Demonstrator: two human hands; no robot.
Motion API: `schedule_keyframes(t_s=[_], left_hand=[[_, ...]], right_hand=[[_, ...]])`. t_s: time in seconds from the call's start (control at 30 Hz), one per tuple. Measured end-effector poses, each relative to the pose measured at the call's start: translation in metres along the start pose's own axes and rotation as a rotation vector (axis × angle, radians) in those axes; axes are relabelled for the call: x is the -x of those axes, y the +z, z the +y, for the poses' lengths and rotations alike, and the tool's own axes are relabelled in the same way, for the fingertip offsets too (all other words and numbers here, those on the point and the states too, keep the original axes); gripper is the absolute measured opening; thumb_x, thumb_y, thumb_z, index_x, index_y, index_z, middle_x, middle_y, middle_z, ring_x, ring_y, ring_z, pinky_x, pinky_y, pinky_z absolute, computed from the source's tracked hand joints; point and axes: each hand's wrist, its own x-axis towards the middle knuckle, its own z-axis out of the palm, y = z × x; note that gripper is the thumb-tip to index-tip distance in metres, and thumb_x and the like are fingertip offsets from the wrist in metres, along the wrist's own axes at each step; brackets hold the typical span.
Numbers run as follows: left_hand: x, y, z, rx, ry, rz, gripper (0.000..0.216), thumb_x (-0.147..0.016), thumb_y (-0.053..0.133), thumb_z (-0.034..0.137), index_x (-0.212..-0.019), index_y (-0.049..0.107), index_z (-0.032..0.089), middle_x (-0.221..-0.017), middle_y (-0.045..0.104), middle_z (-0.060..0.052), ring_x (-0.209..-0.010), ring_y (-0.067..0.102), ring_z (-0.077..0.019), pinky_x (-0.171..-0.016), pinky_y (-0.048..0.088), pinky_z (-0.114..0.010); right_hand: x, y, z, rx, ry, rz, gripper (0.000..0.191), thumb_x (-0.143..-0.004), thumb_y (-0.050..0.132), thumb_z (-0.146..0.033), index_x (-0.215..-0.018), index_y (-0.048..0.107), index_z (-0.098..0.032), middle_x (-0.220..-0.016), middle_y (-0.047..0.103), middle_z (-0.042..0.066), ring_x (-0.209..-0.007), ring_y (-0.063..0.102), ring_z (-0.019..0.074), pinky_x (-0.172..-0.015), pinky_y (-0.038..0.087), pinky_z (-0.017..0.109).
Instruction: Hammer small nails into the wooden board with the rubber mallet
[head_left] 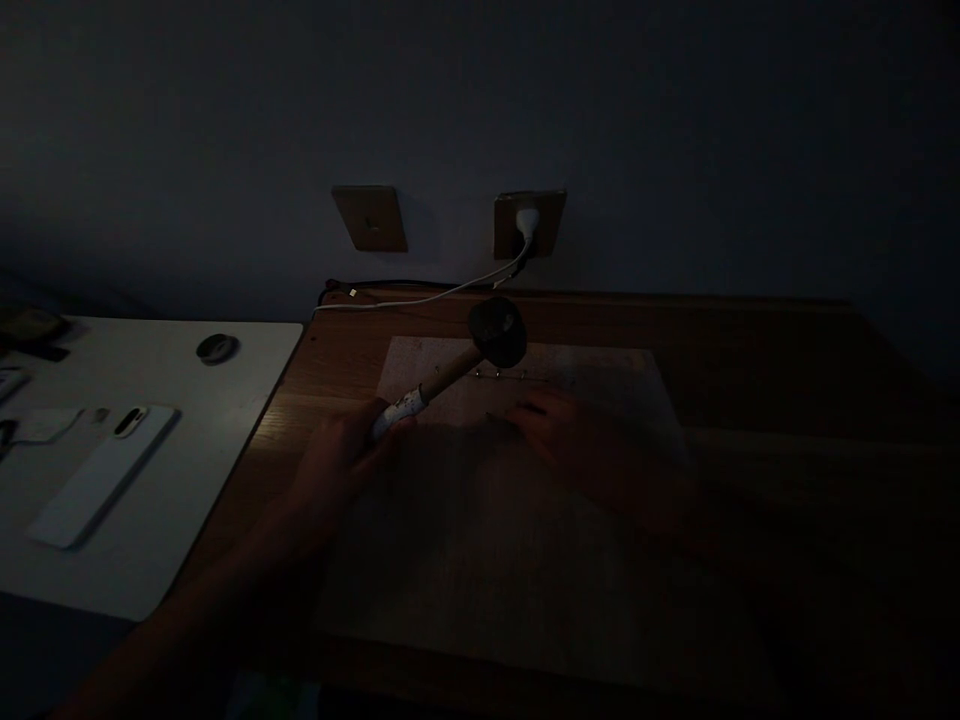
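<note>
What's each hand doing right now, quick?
Left hand: closed, holding the mallet by its handle.
Right hand: too dark to tell whether it is closed on anything.

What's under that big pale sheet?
The wooden table shows past the edges of the pale sheet. Everything beneath its middle is covered, so I can't tell.

Very dim, light from left, lower right near-black
</note>
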Motion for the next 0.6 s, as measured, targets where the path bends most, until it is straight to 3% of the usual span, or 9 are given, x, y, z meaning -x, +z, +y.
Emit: schedule_keyframes(t_s=[0.17, 0.3, 0.43, 0.6], left_hand=[[0.0, 0.0, 0.002, 0.007, -0.002, -0.001, 0.051, -0.092, 0.044, 0.066, -0.085, 0.063, 0.019, -0.063, 0.06, -0.001, -0.056, 0.058, -0.0181, -0.053, 0.031, -0.027], [0.001, 0.0, 0.003, 0.026, 0.008, 0.0, 0.049, -0.093, 0.044, 0.064, -0.089, 0.064, 0.019, -0.065, 0.063, -0.001, -0.057, 0.06, -0.0188, -0.054, 0.033, -0.027], [0.002, 0.001, 0.003, 0.029, 0.006, 0.001, 0.047, -0.094, 0.045, 0.062, -0.088, 0.064, 0.019, -0.064, 0.062, -0.001, -0.057, 0.059, -0.0185, -0.054, 0.032, -0.027], [0.0, 0.003, 0.001, 0.021, 0.005, 0.009, 0.048, -0.093, 0.045, 0.064, -0.087, 0.064, 0.02, -0.064, 0.062, -0.001, -0.057, 0.059, -0.0189, -0.053, 0.032, -0.027]], right_hand=[[0.0, -0.016, 0.022, 0.026, 0.126, -0.101, 0.025, -0.089, 0.063, -0.006, -0.106, 0.077, -0.019, -0.107, 0.075, 0.012, -0.094, 0.073, 0.0268, -0.08, 0.061, 0.04], [0.0, -0.026, 0.056, -0.305, 0.282, 0.041, 0.021, -0.085, 0.067, -0.011, -0.1, 0.077, -0.023, -0.107, 0.079, 0.01, -0.096, 0.075, 0.0271, -0.089, 0.061, 0.044], [0.001, -0.026, 0.076, -0.567, 0.374, 0.16, 0.011, -0.086, 0.069, -0.021, -0.092, 0.075, -0.028, -0.099, 0.08, 0.007, -0.091, 0.076, 0.0291, -0.085, 0.063, 0.047], [-0.001, -0.013, 0.077, -0.435, 0.328, 0.212, 0.019, -0.083, 0.067, -0.016, -0.092, 0.076, -0.03, -0.102, 0.08, 0.005, -0.096, 0.076, 0.0293, -0.09, 0.062, 0.05]])
